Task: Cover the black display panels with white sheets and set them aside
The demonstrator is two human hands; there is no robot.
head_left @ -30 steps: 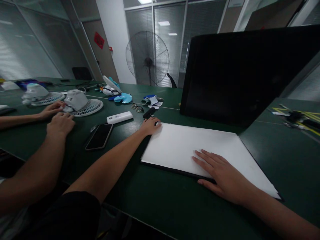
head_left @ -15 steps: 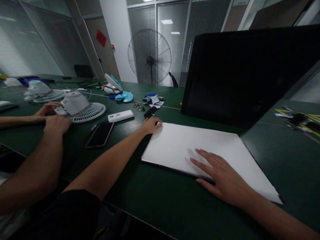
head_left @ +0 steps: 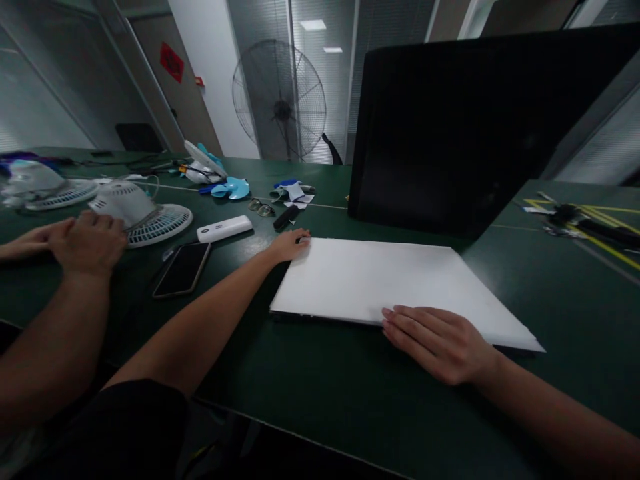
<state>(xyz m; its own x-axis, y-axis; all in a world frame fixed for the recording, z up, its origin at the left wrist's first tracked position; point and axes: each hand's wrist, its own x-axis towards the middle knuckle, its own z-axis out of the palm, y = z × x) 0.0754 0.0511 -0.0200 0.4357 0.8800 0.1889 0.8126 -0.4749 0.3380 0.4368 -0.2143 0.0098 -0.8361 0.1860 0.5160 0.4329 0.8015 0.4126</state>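
A large flat white panel (head_left: 370, 277) lies on the green table, with thin layers showing at its right corner and a dark strip under its near edge. My left hand (head_left: 290, 245) is at the panel's far left corner, its fingers bent over the edge. At the near edge, my right hand (head_left: 440, 339) holds its fingers pressed together across the rim; its thumb is hidden. Behind the panel stands a big black screen-like panel (head_left: 450, 133), tilted back.
Left of me, another person's hands (head_left: 90, 243) are at a white fan housing (head_left: 123, 203). A phone (head_left: 183, 269), a white power bank (head_left: 225, 229), glasses (head_left: 261, 207) and a black stick-like object (head_left: 286, 218) lie nearby. Yellow straps (head_left: 600, 220) lie far right.
My right hand's spread fingers have come together and moved from the panel's top to its near edge. My left hand stays at the corner. The camera view has turned slightly right.
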